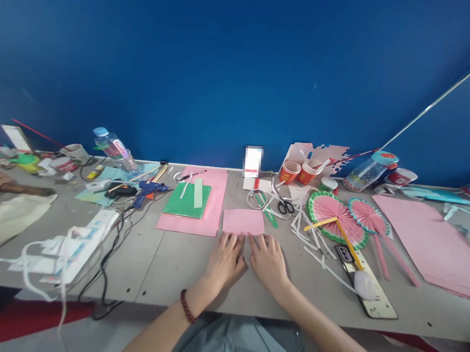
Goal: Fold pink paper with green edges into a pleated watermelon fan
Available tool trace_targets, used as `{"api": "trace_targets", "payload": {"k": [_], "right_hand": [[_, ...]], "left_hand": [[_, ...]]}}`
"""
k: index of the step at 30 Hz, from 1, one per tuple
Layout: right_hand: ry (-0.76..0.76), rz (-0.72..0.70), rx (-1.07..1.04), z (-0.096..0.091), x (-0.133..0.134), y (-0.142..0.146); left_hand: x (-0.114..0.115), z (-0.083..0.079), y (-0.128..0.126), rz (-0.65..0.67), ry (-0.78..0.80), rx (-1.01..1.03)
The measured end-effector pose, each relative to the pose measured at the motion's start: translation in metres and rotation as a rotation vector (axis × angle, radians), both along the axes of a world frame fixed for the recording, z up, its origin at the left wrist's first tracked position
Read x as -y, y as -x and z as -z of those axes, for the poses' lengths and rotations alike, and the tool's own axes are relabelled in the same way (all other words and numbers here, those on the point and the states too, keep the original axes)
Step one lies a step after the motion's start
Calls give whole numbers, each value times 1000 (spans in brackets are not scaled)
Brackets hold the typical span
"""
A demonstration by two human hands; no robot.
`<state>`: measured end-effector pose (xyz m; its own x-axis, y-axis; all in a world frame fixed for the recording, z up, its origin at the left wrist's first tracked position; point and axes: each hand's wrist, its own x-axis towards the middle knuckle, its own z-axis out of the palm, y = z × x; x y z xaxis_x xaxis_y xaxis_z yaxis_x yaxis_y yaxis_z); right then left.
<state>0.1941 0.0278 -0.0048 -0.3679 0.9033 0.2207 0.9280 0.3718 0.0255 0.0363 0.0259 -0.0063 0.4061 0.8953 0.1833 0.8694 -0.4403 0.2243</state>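
Note:
A small pink sheet of paper [243, 221] lies flat on the grey table in front of me. My left hand [226, 259] rests on its near edge, fingers stretched forward and the tips touching the paper. Beside it, my right hand [268, 260] also lies with fingers spread, its fingertips at the same edge near the right corner. Neither hand grips anything. To the left, a green pack of paper [188, 204] sits on a larger pink sheet [213, 217]. Black scissors [285, 206] and white paper strips [305, 227] lie to the right.
At left are a blue glue gun [149, 192], a power strip [91, 247] with cables, and a bottle [116, 149]. On the right are red paper cups [289, 171], watermelon-patterned paper fans [337, 218], a phone [376, 299] and a big pink sheet [432, 244]. Another person's arm shows far left.

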Motion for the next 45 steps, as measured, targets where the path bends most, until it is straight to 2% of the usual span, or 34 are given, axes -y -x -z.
{"api": "trace_targets", "payload": {"k": [10,18,25,32,37,41,43,45], "right_hand": [[-34,8,-38,7,1,2],[2,2,-41,7,2,6],[-37,33,-73,16,5,3],[2,20,-60,7,3,2],[27,-9,-52,0,-5,-6],[92,-68,-62,-6,-25,-19],[135,-99,-98,-9,-37,-26],[170,-147,-142,-11,-48,-31]], "left_hand": [[1,2,-1,-3,3,-14],[0,2,-1,14,17,-15],[0,7,-1,18,-14,-17],[-2,-2,0,4,-1,28],[-18,-3,13,-35,28,176],[-38,-1,26,-33,16,208],[-47,-3,31,9,-10,171],[-56,-5,37,131,-30,88]]}}
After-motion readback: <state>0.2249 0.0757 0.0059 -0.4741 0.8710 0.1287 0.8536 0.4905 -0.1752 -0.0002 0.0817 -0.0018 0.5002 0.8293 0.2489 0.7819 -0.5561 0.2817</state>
